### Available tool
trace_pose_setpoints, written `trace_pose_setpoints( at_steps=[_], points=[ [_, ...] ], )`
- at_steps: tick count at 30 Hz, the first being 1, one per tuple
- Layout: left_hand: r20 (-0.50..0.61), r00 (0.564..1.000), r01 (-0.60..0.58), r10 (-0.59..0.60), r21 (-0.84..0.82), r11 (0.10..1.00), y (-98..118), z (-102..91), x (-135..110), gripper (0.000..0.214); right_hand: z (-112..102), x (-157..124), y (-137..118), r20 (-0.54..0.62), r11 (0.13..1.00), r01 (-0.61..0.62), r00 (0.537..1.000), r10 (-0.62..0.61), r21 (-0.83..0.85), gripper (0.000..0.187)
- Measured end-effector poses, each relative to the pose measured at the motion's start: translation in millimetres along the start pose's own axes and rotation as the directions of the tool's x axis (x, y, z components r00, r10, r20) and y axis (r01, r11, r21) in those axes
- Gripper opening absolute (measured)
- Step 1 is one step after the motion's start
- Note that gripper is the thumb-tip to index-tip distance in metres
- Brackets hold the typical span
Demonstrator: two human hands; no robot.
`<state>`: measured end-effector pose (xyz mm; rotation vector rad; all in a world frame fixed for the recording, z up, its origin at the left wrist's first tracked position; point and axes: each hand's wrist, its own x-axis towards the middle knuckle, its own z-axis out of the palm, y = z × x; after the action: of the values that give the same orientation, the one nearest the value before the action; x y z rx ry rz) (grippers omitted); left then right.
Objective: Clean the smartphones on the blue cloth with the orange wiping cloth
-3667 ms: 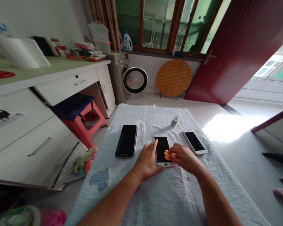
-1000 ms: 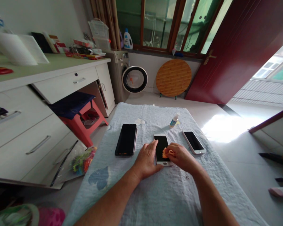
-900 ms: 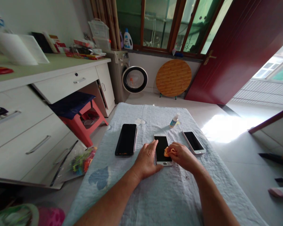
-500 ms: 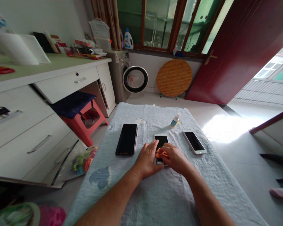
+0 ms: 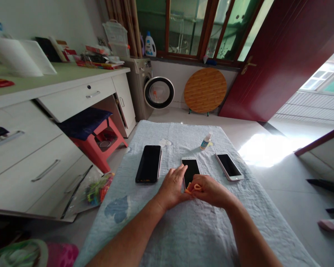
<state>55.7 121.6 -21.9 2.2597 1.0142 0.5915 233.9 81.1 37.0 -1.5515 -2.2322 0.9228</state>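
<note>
A white-framed smartphone [image 5: 191,168] with a dark screen lies face up in the middle of the cloth-covered table. My left hand [image 5: 171,187] steadies it along the left side, fingers at the edge of the screen and thumb by the bottom end. Bunched in my right hand [image 5: 211,190] is a small orange cloth [image 5: 197,187], pressed against the lower part of the screen. To the left lies a larger black smartphone [image 5: 149,164], and to the right another white smartphone [image 5: 229,166]. Behind them a small spray bottle [image 5: 206,141] stands upright.
A pale blue cloth [image 5: 178,135] covers the table. Left of it are a red stool [image 5: 107,142], a desk with drawers [image 5: 78,91] and a plastic bag [image 5: 93,193]. Beyond stand a washing machine [image 5: 139,79] with its door open and a round wooden tabletop [image 5: 205,90].
My right hand has slid the orange cloth down toward the phone's bottom end, uncovering more of the screen. My left hand stays on the phone.
</note>
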Motion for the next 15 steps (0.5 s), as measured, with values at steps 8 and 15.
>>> trace_pose_setpoints(
  at_steps=[8,15],
  points=[
    [0.016,0.999,-0.033,0.033,0.024,0.999,5,-4.5,-1,0.087,-9,-5,6,-0.025,0.999,-0.034,0.999,0.034,0.0,0.015],
    [0.027,0.999,-0.026,0.025,0.035,0.999,4,-3.1,-1,0.09,9,9,4,-0.142,1.0,0.014,0.99,-0.017,-0.02,0.008]
  ],
)
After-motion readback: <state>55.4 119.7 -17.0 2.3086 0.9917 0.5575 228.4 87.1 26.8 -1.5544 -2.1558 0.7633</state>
